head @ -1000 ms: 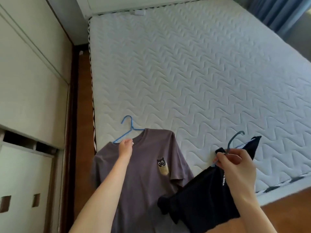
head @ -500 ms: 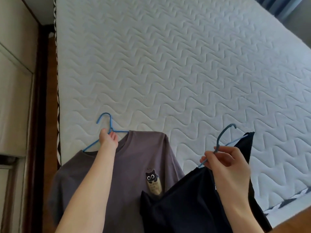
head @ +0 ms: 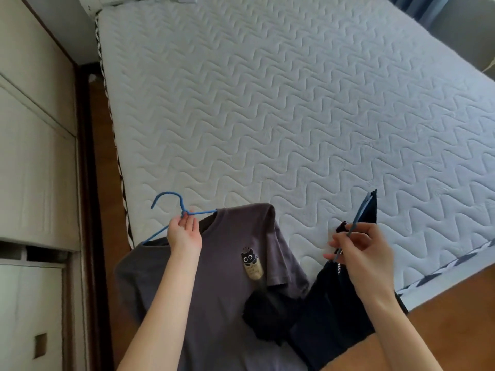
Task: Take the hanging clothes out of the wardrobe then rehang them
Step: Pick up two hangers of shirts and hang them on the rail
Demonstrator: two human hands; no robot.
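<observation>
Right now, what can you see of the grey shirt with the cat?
The shirt is purple-grey, short-sleeved, soft like cotton, with a small black cat print on the chest. It hangs crooked on a blue hanger, whose one arm sticks out bare. The left hand grips the hanger at its neck. A black garment overlaps it below one sleeve. The mattress lies behind.

Soft daylight, apparently from your upper right, lights the mattress (head: 294, 116) brightly and evenly; its quilting shows in faint relief. The wardrobe (head: 32, 156) edges bow at the left margin. The black shirt (head: 329, 311) loses detail, and your whole view is mildly soft.
</observation>
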